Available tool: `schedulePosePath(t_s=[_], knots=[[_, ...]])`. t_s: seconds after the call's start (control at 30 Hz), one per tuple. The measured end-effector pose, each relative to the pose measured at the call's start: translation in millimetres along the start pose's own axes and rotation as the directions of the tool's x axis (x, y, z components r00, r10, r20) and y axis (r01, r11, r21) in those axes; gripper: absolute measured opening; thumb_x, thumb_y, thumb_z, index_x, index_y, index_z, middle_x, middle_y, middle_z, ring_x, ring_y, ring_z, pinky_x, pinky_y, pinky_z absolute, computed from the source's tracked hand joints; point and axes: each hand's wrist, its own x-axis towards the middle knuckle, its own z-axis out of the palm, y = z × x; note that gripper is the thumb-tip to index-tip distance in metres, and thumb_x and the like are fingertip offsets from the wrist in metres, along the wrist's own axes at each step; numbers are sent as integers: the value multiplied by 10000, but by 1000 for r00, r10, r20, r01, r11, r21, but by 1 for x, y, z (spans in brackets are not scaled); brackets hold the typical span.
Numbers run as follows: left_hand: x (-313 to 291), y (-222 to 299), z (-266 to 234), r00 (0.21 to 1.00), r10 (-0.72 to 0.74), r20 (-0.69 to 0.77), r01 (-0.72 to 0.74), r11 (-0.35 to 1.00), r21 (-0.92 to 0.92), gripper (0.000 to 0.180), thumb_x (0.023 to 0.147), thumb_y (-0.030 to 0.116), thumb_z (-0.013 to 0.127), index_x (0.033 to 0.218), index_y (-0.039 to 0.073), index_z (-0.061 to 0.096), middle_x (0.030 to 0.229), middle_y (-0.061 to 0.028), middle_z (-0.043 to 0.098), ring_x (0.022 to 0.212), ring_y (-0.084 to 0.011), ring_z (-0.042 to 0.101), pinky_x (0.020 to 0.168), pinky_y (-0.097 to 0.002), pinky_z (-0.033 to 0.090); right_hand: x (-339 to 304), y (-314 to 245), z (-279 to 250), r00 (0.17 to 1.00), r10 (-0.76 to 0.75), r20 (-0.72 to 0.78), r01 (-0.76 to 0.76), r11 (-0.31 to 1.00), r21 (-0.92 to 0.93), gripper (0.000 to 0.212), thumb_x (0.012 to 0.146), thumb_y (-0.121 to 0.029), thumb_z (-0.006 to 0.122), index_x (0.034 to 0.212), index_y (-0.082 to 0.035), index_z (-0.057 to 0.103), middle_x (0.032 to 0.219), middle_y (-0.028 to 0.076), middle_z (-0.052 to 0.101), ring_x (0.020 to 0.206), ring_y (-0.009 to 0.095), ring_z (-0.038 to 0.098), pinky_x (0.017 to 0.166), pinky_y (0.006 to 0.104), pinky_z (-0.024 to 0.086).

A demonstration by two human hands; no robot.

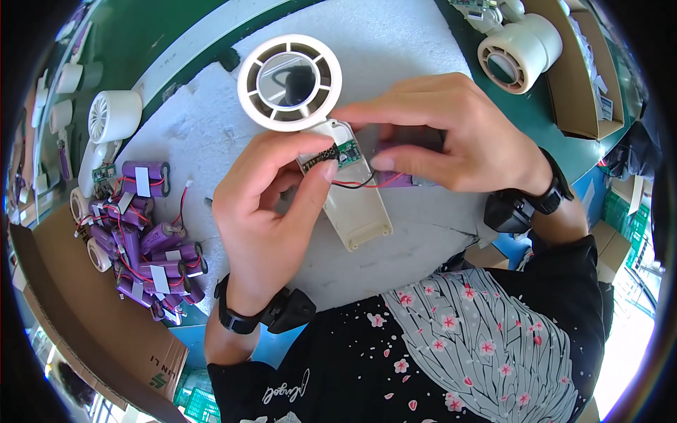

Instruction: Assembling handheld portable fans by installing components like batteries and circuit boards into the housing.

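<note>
A white handheld fan shell (356, 211) lies open on a white foam pad (395, 56), its round grille (290, 82) toward the far side. A small green circuit board (344, 151) sits in the handle near the grille. My left hand (264, 211) pinches the board's edge between thumb and forefinger. My right hand (441, 134) grips a purple battery cell (409, 180), mostly hidden under its fingers. Red and black wires (363, 183) run from the cell to the board.
A pile of several purple battery cells (144, 240) with wires lies at the left beside a cardboard box (92, 331). More white fan bodies stand at the far left (113, 116) and far right (518, 49). Another cardboard box (582, 77) sits at the right.
</note>
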Motion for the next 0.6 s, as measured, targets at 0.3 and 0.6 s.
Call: schedulePosePath(t_s=[0.3, 0.6], knots=[[4, 1, -17, 996, 76, -42, -69, 988, 138, 232, 858, -76, 654, 1080, -20, 696, 1052, -101, 638, 898, -128, 638, 721, -216, 512, -5, -25, -3, 997, -53, 61, 71, 935, -346, 618, 553, -134, 873, 1107, -42, 616, 1081, 129, 553, 910, 288, 598, 744, 360, 511], [7, 6, -20, 997, -46, 67, 52, 995, -87, 316, 817, -104, 624, 1106, -3, 701, 1165, -122, 618, 992, -178, 657, 829, -266, 551, -10, -33, 2, 1000, 9, 29, 0, 961, -278, 540, 613, -79, 813, 1117, -13, 631, 985, 127, 589, 824, 269, 624, 696, 345, 522]])
